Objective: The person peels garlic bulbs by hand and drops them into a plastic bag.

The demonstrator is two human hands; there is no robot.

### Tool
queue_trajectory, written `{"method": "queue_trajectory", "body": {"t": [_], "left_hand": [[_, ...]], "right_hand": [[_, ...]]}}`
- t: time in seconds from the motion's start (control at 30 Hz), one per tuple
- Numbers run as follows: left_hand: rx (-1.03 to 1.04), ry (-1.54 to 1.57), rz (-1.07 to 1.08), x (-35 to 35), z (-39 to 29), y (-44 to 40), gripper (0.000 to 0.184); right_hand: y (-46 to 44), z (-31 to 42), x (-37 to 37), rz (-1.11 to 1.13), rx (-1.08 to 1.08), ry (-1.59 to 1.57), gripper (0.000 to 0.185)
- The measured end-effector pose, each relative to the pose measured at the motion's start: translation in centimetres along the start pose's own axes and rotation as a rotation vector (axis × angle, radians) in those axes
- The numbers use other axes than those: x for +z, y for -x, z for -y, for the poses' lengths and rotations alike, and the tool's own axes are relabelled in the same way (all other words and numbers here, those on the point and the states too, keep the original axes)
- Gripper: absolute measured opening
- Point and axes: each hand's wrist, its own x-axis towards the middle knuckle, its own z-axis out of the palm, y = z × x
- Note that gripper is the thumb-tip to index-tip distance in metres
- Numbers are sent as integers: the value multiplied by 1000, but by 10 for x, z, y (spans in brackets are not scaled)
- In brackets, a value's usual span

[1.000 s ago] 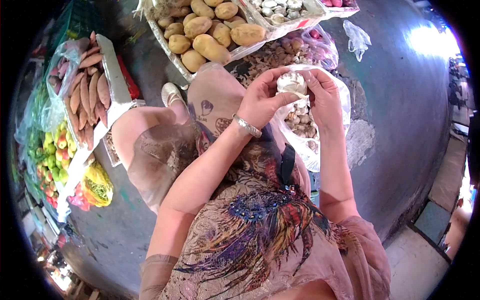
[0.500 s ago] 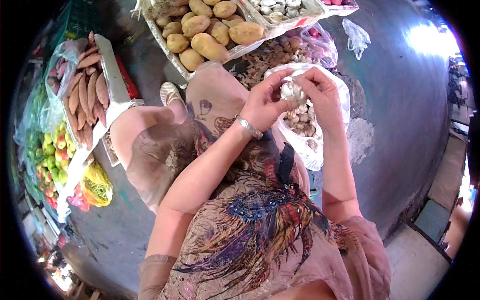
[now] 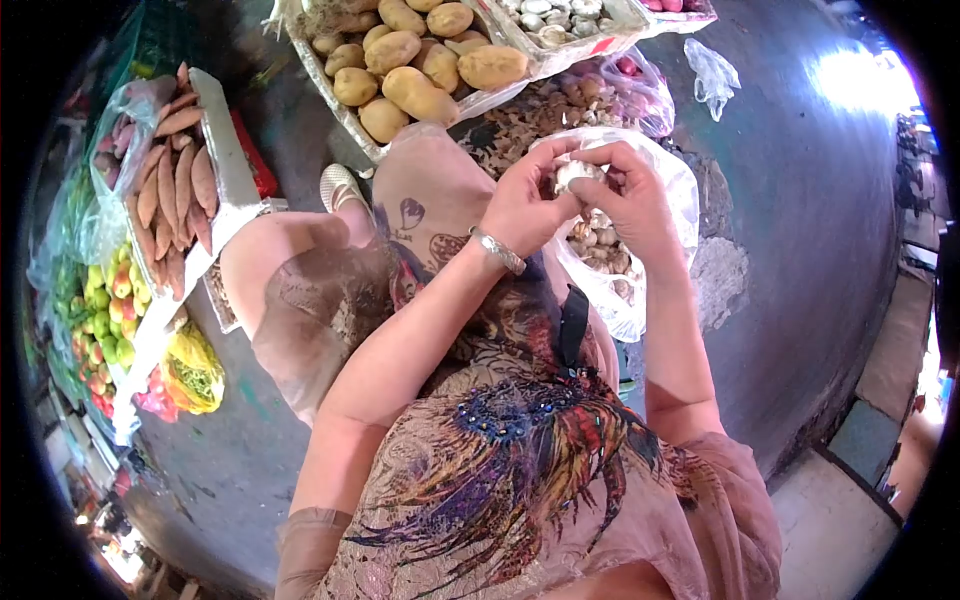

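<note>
Between my two hands is a white garlic bulb [image 3: 572,173], held over an open white plastic bag [image 3: 680,200]. My left hand [image 3: 525,205], with a silver bracelet at the wrist, is closed round the bulb's left side. My right hand [image 3: 640,205] grips it from the right, its thumb lying across the front and its fingers curled over the top. Fingers cover part of the bulb. Below, inside the bag, lie several more garlic bulbs [image 3: 600,248] with brownish skins.
Ahead stands a box of potatoes [image 3: 420,92] beside a white box of garlic [image 3: 555,20]. Dry garlic skins [image 3: 500,140] litter the floor near a pinkish bag [image 3: 645,95]. At left are sweet potatoes [image 3: 170,200], green and red fruit [image 3: 115,305] and a yellow bag [image 3: 195,370].
My right thumb has come down across the front of the bulb, and the right fingers are more curled. The left hand has shifted slightly toward the left.
</note>
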Motion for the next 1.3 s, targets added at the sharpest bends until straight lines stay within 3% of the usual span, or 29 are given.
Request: {"method": "queue_trajectory", "body": {"t": [0.07, 0.17, 0.4, 0.47, 0.5, 0.53, 0.6, 0.63, 0.7, 0.77, 0.8, 0.87, 0.97, 1.07, 1.1, 1.17, 1.27, 1.3], "left_hand": [[-73, 25, 5, 1, -4, 3, 57], [-24, -7, 20, 2, -1, 6, 61], [-2, -40, 64, 2, -6, 6, 66], [-30, -17, 72, 0, -7, 7, 65], [7, 8, 65, 1, -8, 5, 66], [46, 33, 60, 2, -9, 3, 66], [14, -1, 49, 2, -9, 4, 66], [31, -12, 29, 2, -8, 4, 66], [45, -23, 9, 2, -6, 4, 67], [43, -119, -40, 3, -5, 5, 67], [42, -116, -38, 4, -4, 5, 67], [182, -426, -108, 4, -2, 5, 70], [192, -629, -138, 10, -15, 12, 69], [169, -497, -147, 8, -9, 11, 70], [212, -247, -131, 9, -7, 6, 71], [164, -215, -87, 6, -8, 6, 72], [100, -154, -30, 7, -17, 8, 71], [137, -104, -36, 8, -17, 7, 70]], "right_hand": [[1, 5, 3, -20, -34, -64, 9], [-6, -7, -1, -16, 81, -377, 7], [-12, -12, -3, -14, 7, -223, 7], [-11, -5, 0, -127, -14, -219, 6], [-10, -6, -6, -146, 118, -241, 11], [-10, -7, -5, -147, 117, -241, 11], [-11, -8, -2, -262, -74, -107, 18], [-7, 1, -4, -187, 3, -217, 27], [-2, -2, -4, -114, 14, -136, 27], [3, -1, 1, -41, -45, 47, 26], [5, -3, 8, -43, 22, -79, 19], [5, -4, 12, -56, 9, -111, 16], [-1, -19, 14, -117, 99, -334, 12], [-3, -18, 17, -123, -6, -172, 10], [-2, -15, 17, -126, -7, -174, 10], [-3, -5, 17, -145, 112, -394, 14], [-1, -1, 16, -187, 67, -474, 22], [0, -3, 13, -147, 48, -354, 29]]}}
